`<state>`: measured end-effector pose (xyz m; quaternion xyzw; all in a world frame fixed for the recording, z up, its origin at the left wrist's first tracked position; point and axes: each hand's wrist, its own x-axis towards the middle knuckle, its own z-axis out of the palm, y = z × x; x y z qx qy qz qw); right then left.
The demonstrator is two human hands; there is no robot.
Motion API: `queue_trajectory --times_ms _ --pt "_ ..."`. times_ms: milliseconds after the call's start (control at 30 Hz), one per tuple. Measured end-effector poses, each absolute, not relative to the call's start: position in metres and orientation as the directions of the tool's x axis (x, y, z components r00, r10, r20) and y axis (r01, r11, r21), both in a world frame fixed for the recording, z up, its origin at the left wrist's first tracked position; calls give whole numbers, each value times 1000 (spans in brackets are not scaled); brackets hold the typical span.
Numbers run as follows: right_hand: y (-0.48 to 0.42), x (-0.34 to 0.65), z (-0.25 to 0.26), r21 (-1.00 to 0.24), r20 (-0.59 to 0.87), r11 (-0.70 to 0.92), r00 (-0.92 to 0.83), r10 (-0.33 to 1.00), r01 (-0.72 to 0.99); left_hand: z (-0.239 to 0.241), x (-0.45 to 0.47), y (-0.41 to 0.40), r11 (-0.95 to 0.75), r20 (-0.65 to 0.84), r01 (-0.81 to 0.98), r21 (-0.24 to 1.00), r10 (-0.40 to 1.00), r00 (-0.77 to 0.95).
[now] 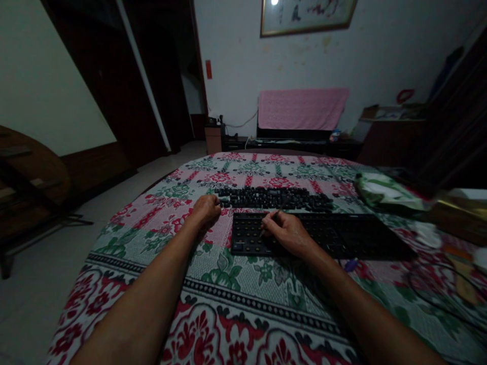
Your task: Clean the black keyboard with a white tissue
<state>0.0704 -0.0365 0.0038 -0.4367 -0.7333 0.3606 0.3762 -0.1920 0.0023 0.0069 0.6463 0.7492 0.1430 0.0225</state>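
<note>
A black keyboard (327,228) lies on the patterned tablecloth, its keycaps off over the left part so that rows of small switch mounts show. Over that part, my right hand (287,230) is closed around a thin pen-like stick (280,207), its lower tip pointing down at the mounts. Behind the keyboard spreads a long heap of loose black keycaps (266,197). At the heap's left end rests my left hand (207,208), fingers curled together. Whether it pinches a keycap is too dark and small to tell.
A green and white tissue pack (386,190) and a brown box (460,213) sit on the table's right side. Nearer are a crumpled white tissue (426,234), a black cable (429,299) and a small purple object (351,264). Beyond the table, a pink cloth (302,109) covers a screen.
</note>
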Motion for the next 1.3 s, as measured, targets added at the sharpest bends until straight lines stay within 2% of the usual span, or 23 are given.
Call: queue_trajectory --times_ms 333,900,1100,1300 --pt "-36 70 4 -850 244 369 -340 908 376 3 -188 -1 135 210 965 225 960 -184" --pt "-36 72 3 -864 231 352 -337 912 361 -1 -193 1 112 207 940 322 961 -185" --pt "-38 72 8 -887 188 314 -356 916 340 0 -196 1 62 234 916 396 958 -166" --pt "-51 62 19 -913 224 333 -392 892 236 7 -183 -9 -64 135 800 596 991 -22"
